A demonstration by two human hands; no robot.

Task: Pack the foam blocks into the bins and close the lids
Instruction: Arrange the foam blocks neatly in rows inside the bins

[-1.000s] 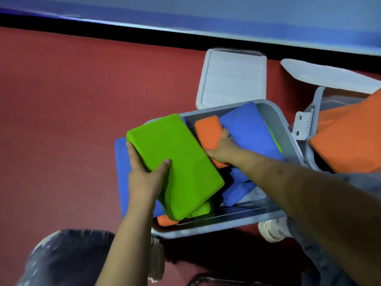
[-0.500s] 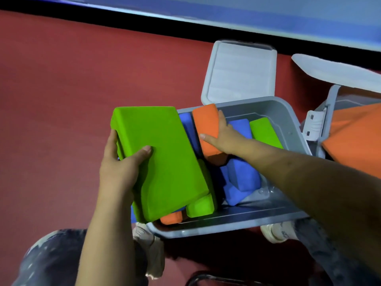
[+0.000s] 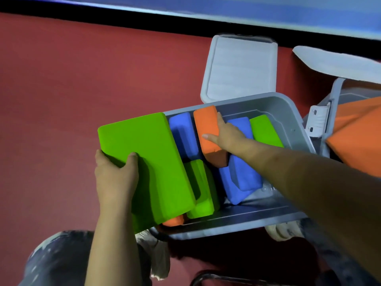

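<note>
Plainly, the large green foam block (image 3: 148,162) is the piece in hand: the left hand (image 3: 115,178) grips it at its near-left corner, thumb curled over the top face and the other fingers hidden beneath, and it hangs tilted over the left rim of the grey bin (image 3: 288,114), partly outside it. I judge it light and springy, since one hand carries a wide slab by a corner without sag; the matte skin looks grippy rather than slick, and it should squash a little if wedged, so a hold across a short edge or flat on the broad faces would serve. Inside the bin, just right of that slab, stand a blue block (image 3: 182,134), a smaller green block (image 3: 201,188), and an orange block (image 3: 206,129). The right hand (image 3: 228,135) rests on the orange block with straight fingers, pressing rather than gripping. Further right lie a blue block (image 3: 241,174) and a green block (image 3: 266,131); a small orange piece (image 3: 174,220) peeks out at the bin's near-left corner. Beyond the bin its hinged lid (image 3: 239,67) stands open. To the bin's right a second bin (image 3: 338,96) holds a big orange block (image 3: 358,131), its lid (image 3: 334,60) also open. No brand, label or writing is legible anywhere.
</note>
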